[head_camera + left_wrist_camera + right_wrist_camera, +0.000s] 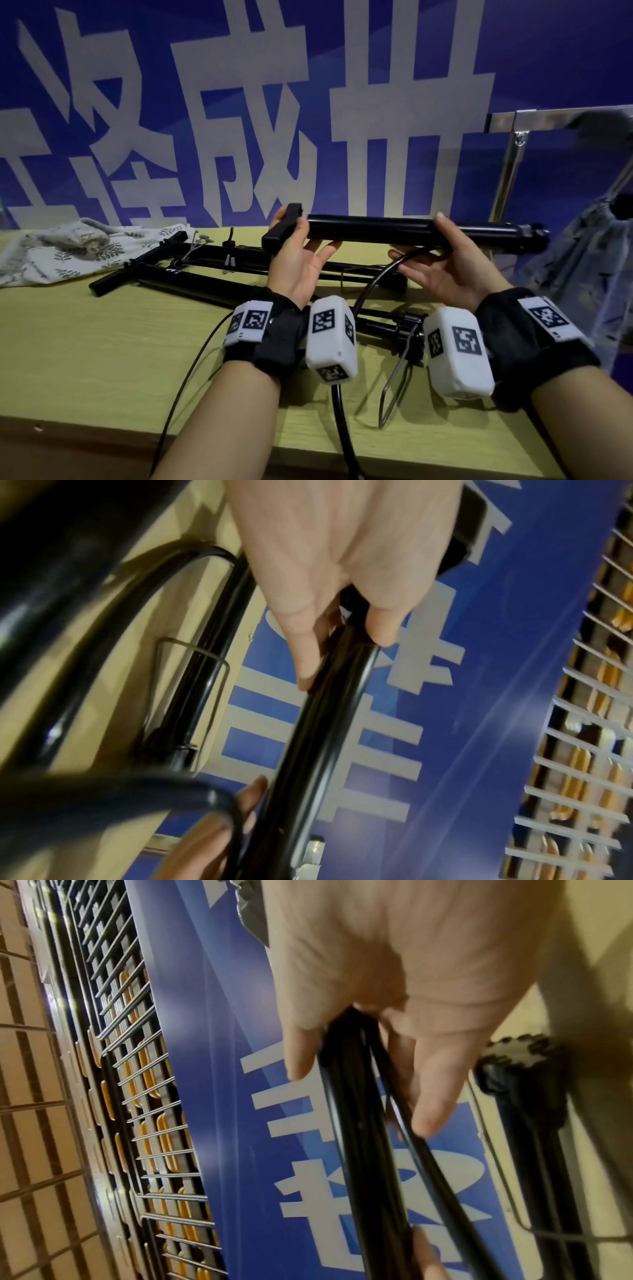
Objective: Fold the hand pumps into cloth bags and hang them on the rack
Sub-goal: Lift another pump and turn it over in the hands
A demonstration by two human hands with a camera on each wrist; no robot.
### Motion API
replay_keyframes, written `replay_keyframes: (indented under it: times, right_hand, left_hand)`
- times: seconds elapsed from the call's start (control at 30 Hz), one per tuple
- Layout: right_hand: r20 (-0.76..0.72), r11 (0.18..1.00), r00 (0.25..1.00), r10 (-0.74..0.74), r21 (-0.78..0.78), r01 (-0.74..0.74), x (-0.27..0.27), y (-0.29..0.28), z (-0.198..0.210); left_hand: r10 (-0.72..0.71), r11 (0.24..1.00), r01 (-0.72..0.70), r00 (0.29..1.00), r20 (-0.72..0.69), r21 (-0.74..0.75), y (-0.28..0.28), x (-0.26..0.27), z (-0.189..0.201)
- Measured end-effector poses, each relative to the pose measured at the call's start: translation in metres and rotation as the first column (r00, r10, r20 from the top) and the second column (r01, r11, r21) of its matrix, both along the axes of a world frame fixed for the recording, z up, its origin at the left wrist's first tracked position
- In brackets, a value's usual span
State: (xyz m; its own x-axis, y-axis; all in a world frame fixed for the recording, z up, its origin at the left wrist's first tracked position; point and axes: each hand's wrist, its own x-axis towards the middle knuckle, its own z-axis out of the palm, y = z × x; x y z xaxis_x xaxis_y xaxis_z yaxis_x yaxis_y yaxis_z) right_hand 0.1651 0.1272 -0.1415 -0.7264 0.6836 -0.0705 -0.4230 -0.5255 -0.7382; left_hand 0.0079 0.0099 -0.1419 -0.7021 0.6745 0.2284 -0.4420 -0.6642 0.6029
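Hand pump (pixel 394 229) is held level above the counter (pixel 102 335), left hand (pixel 301 260) gripping its T-handle end, right hand (pixel 455 263) pinching its barrel, with 2 more pumps (pixel 239 270) and a cloth bag (pixel 68 250) lying below.

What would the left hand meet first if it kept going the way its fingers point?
The left hand already grips the held pump at its handle end. Past that, its line seems to lead to the blue banner, though depth is unclear.
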Motion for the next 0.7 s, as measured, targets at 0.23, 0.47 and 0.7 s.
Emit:
replay_keyframes:
  times: [0.23, 0.47, 0.7]
  right_hand:
    - [0.064, 0.953, 0.97, -0.236, -0.179, 0.244, 0.015, -0.002, 0.024]
    - [-0.091, 0.925, 0.948, -0.304, -0.268, 0.271, 0.014, -0.029, 0.044]
    - [-0.135, 0.937, 0.958, -0.254, -0.281, 0.208, 0.002, -0.075, 0.065]
  left_hand:
    - [-0.204, 0.961, 0.133, 0.934, -0.292, -0.243, -0.014, 0.008, 0.01]
    - [-0.343, 0.859, 0.102, 0.842, -0.416, -0.501, -0.052, 0.011, 0.041]
    - [-0.475, 0.806, 0.105, 0.702, -0.53, -0.583, -0.061, 0.032, 0.064]
